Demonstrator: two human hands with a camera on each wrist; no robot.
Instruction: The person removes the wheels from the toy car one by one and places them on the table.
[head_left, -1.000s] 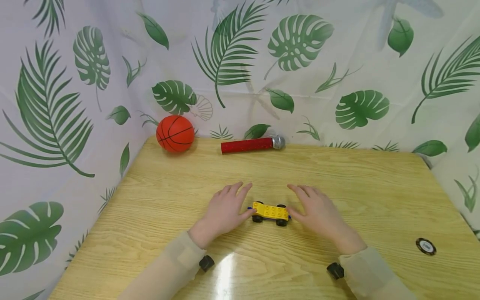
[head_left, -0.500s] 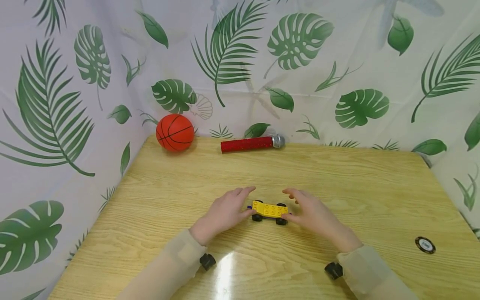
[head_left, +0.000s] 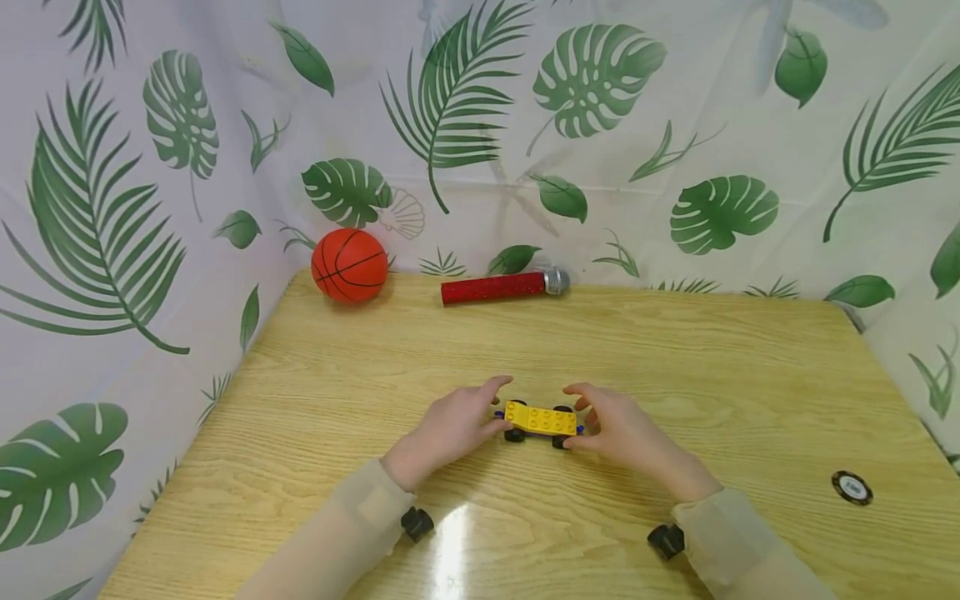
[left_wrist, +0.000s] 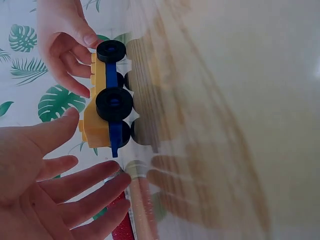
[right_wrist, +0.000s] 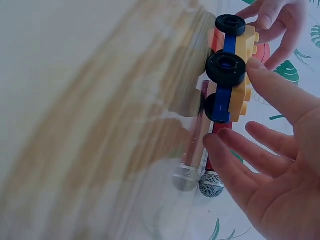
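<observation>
A yellow toy car (head_left: 540, 419) with studs on top, a blue base and black wheels stands on the wooden table. My left hand (head_left: 452, 429) is around its left end, thumb close to the yellow body and fingers spread loosely behind. In the left wrist view those fingers (left_wrist: 90, 187) look fairly straight, apart from the car. My right hand (head_left: 626, 429) is around the other end, its thumb at the near right wheel (right_wrist: 226, 68). The right fingers are slightly bent, with a gap between them and the car in the right wrist view. Neither hand grips it.
At the back left of the wooden table (head_left: 360, 358) sits an orange basketball (head_left: 349, 266). A red microphone (head_left: 495, 288) with a silver head lies along the back edge. A round black-and-white chip (head_left: 852, 487) lies at the right. Leaf-printed cloth (head_left: 600, 167) hangs behind.
Both hands have lowered slightly, their fingers bending inward. My right hand has come a little left, its thumb moving from the car's right end down to the near wheel. The car stays put.
</observation>
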